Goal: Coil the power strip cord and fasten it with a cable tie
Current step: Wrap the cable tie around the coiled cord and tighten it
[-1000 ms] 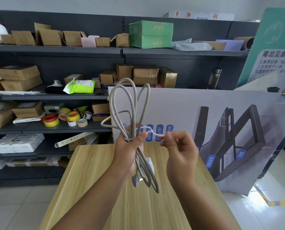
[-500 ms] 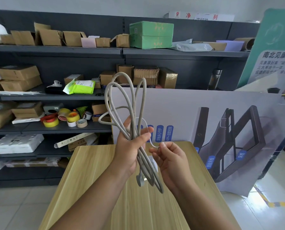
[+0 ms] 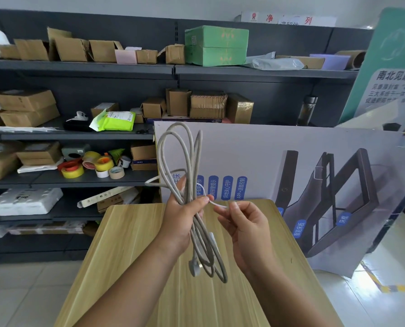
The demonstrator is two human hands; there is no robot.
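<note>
The grey power strip cord (image 3: 173,149) is gathered into long loops that stand up above my left hand (image 3: 185,215) and hang down below it. My left hand is closed around the middle of the bundle, above the wooden table (image 3: 130,256). The plug (image 3: 194,267) dangles at the bottom of the loops. A thin white cable tie (image 3: 216,204) runs around the bundle near my left thumb and out to the right. My right hand (image 3: 246,225) pinches the tie's free end just right of the bundle. The power strip body is mostly hidden behind the cord.
Dark shelving (image 3: 78,135) behind the table holds cardboard boxes, rolls of tape (image 3: 95,164) and a green box (image 3: 216,46). A large printed board (image 3: 302,175) leans at the table's far right edge. Tiled floor lies on both sides.
My right hand moved from out at the right, dipped low beside the bundle, and now is raised again pinching the tie's end. The tie's loop is smaller and closer to the bundle.
</note>
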